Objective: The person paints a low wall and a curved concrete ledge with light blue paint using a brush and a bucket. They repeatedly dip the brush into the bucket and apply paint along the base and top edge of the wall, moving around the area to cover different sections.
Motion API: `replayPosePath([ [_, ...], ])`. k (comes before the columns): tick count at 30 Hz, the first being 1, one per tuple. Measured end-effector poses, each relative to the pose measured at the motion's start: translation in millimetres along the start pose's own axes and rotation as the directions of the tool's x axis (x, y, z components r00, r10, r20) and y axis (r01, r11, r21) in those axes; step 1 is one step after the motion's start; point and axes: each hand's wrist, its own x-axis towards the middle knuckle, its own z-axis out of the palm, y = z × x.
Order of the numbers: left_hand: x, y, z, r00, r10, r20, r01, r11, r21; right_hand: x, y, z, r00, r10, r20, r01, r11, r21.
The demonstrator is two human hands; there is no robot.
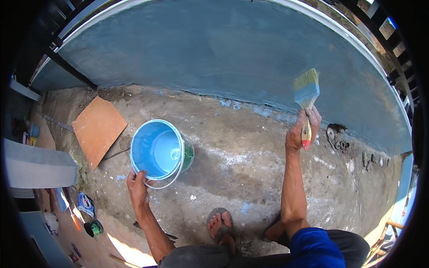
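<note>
My right hand (pixel 303 129) is closed round the handle of a wide flat paintbrush (pixel 306 92), whose bristles point up before the low blue-grey wall (pixel 218 50). Pale yellowish bristles and a light blue ferrule show; the handle end is red. At the left, my left hand (pixel 138 184) grips the rim of a plastic bucket (pixel 157 149) near its wire handle. The bucket is tilted so that its light blue inside faces the camera, with light blue paint at the bottom.
A brown board (pixel 99 130) lies on the stained concrete floor (pixel 241 174). Small debris (pixel 338 140) sits along the wall's foot at right. A grey pillar base (pixel 40 165), a paint-smeared dark can (pixel 93 228) and a printed bag (pixel 85 203) are at left.
</note>
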Motion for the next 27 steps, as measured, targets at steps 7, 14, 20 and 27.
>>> replayPosePath([
  [7, -1, 2, 9, 0.998, 0.034, 0.045, -0.033, 0.999, -0.016, -37, -63, 143, 0.796, -0.219, 0.564, 0.083, 0.963, 0.257],
  [14, 3, -6, 0, 0.999, 0.025, 0.048, -0.024, 1.000, -0.018, -12, -51, 148, 0.881, -0.152, 0.448, 0.069, 0.978, 0.197],
  [20, -3, -1, 5, 1.000, 0.015, 0.014, -0.015, 1.000, 0.000, 21, -13, 5, 0.996, 0.081, -0.040, -0.079, 0.996, 0.035],
  [27, 0, -8, 1, 1.000, 0.001, -0.006, -0.001, 1.000, 0.023, 7, -80, 114, 0.865, -0.225, 0.448, 0.123, 0.962, 0.246],
])
